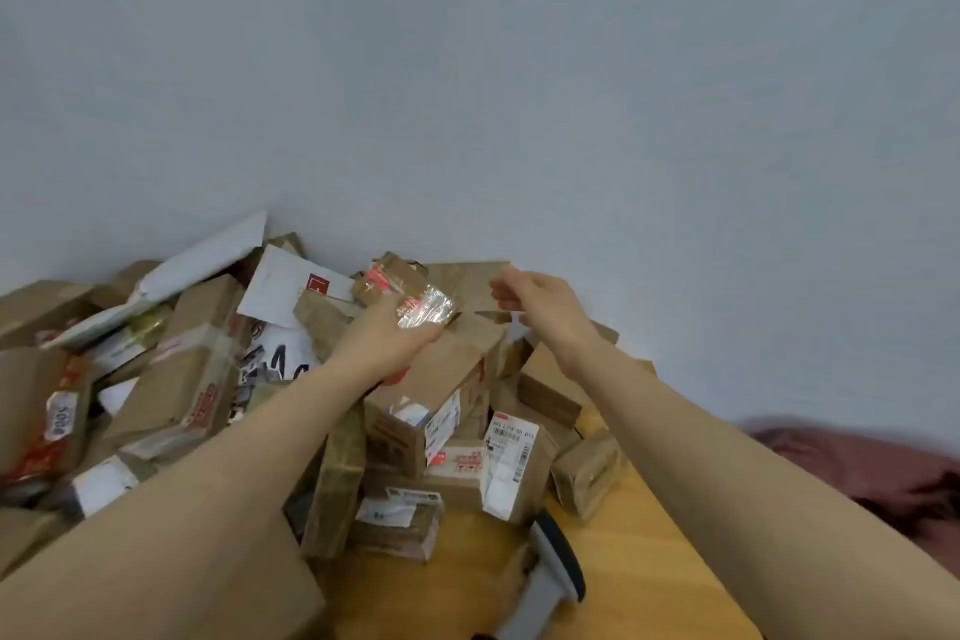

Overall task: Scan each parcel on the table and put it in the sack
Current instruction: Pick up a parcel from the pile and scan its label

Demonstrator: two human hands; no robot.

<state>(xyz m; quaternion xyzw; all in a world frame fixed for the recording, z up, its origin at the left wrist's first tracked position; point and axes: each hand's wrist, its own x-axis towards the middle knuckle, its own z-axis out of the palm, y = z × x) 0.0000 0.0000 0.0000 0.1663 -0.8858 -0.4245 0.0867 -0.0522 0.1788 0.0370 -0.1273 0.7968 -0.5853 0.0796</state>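
Wooden table, heaped parcels, left hand gripping taped parcel

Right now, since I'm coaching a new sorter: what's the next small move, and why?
Probably the right hand should reach for the grey scanner lying on the table: the left hand already grips a small taped parcel, and the right holds nothing.

The parcel pile runs off the left edge; label print is too blurred to read; the grey scanner is cut by the near edge.
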